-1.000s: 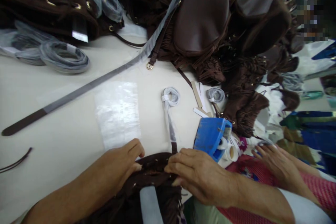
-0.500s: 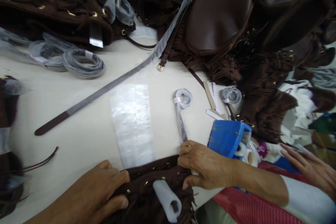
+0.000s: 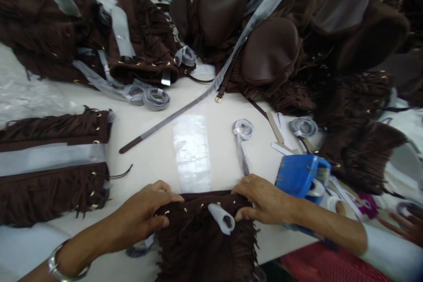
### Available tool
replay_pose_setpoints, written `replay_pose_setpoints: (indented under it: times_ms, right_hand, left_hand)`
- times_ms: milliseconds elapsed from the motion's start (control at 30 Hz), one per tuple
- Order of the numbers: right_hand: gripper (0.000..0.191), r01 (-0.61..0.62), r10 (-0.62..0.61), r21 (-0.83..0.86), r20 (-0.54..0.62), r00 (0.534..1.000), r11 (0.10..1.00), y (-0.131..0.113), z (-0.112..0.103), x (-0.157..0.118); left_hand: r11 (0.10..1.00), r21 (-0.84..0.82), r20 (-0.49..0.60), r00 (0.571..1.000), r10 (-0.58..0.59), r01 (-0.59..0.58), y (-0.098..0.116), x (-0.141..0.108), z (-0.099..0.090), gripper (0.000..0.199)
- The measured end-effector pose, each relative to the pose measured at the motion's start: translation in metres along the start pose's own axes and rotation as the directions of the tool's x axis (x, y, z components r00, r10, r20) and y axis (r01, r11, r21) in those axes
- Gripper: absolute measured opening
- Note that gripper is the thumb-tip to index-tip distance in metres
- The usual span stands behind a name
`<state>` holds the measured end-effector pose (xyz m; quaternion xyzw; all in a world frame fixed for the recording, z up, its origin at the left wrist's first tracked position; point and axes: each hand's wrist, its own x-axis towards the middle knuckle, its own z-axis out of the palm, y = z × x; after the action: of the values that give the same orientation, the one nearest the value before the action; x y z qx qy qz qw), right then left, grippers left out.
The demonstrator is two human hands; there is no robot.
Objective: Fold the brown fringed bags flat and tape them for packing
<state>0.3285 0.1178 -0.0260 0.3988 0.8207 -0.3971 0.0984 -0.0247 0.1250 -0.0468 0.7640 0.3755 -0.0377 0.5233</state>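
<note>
Bag point(image 3: 205, 246), dark brown and fringed, lies at the near edge of the table point(image 3: 155, 165), between the hands. The left hand point(image 3: 148, 211), a bracelet point(image 3: 57, 264) at its wrist, grips the left end of the eyeleted rim, fingers over the top and thumb in front. The right hand point(image 3: 254, 198) pinches the right end the same way. A pale wrapped tube point(image 3: 222, 219) sticks out from the bag's front. Red mesh point(image 3: 313, 262) shows at lower right, and a co-worker's hand point(image 3: 403, 227), blurred, at the right edge.

Beyond, a second bag point(image 3: 49, 194) lies to the left, a plastic sheet point(image 3: 191, 154) in the middle, and a blue box point(image 3: 296, 176) with rolls point(image 3: 317, 188) to the right. Farther off are a wrapped coil point(image 3: 243, 129), its tail running down to the right hand, and a long strap point(image 3: 175, 116) slanting up to piled bags point(image 3: 271, 53).
</note>
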Motion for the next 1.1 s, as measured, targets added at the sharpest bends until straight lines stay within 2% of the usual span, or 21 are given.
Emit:
replay_pose_setpoints:
  times_ms: [100,200,300,367,500,633,700,767,800,833,900,1000,1100]
  right_hand:
    - [0.047,0.026,-0.025,0.035,-0.020,0.999,0.999,-0.013,0.000,0.004]
    - [0.042,0.008,-0.012,0.090,0.045,0.999,0.996,-0.017,0.002,0.011]
    - [0.017,-0.056,0.038,0.123,0.142,0.989,0.991,-0.013,0.001,0.013]
    - [0.010,-0.077,0.051,0.155,0.167,0.985,0.985,-0.007,0.001,0.013]
    - [0.015,-0.041,0.013,0.199,0.140,0.990,0.979,0.005,0.004,0.016]
    - [0.021,-0.091,0.067,0.131,0.174,0.983,0.987,0.001,0.001,0.017]
    - [0.047,-0.064,0.058,0.081,0.083,0.995,0.995,-0.011,0.000,0.015]
    - [0.079,0.021,-0.018,0.029,-0.079,0.997,0.999,-0.029,0.003,0.012]
    - [0.087,0.060,-0.059,0.003,-0.161,0.985,0.998,-0.038,0.006,0.011]
    - [0.086,0.087,-0.089,-0.020,-0.227,0.970,0.996,-0.046,0.011,0.011]
    - [0.065,0.089,-0.100,-0.051,-0.305,0.947,0.995,-0.059,0.020,0.013]
    - [0.033,0.084,-0.101,-0.066,-0.339,0.935,0.994,-0.064,0.030,0.018]
    - [0.026,0.113,-0.120,-0.041,-0.404,0.907,0.993,-0.056,0.033,0.020]
  left_hand:
    - [0.996,0.016,0.009,0.996,-0.092,0.092,0.010,-0.007,-0.002,0.038]
    - [0.989,0.038,-0.013,0.990,-0.141,0.141,0.019,-0.006,-0.001,0.032]
    - [0.998,0.020,-0.023,0.998,-0.060,0.061,0.020,-0.006,-0.002,0.023]
    - [0.998,0.054,-0.038,0.999,-0.012,0.014,0.013,-0.006,-0.002,0.020]
    - [0.988,0.155,-0.071,0.997,0.028,-0.017,-0.008,-0.001,0.002,0.013]
    - [0.979,0.192,-0.093,0.991,0.092,-0.073,-0.016,0.002,0.007,0.013]
    - [0.975,0.210,-0.153,0.983,0.101,-0.067,-0.011,0.000,0.013,0.017]
    - [0.974,0.219,-0.234,0.966,0.111,-0.059,-0.002,0.001,0.022,0.030]
    - [0.975,0.214,-0.272,0.955,0.118,-0.059,0.005,0.003,0.028,0.036]
    - [0.978,0.198,-0.299,0.947,0.119,-0.060,0.011,0.007,0.035,0.042]
    - [0.988,0.146,-0.326,0.941,0.093,-0.048,0.025,0.019,0.049,0.045]
    - [0.996,0.087,-0.314,0.949,0.036,-0.009,0.038,0.041,0.063,0.029]
    - [0.999,0.044,-0.286,0.958,0.033,-0.022,0.040,0.055,0.065,0.012]
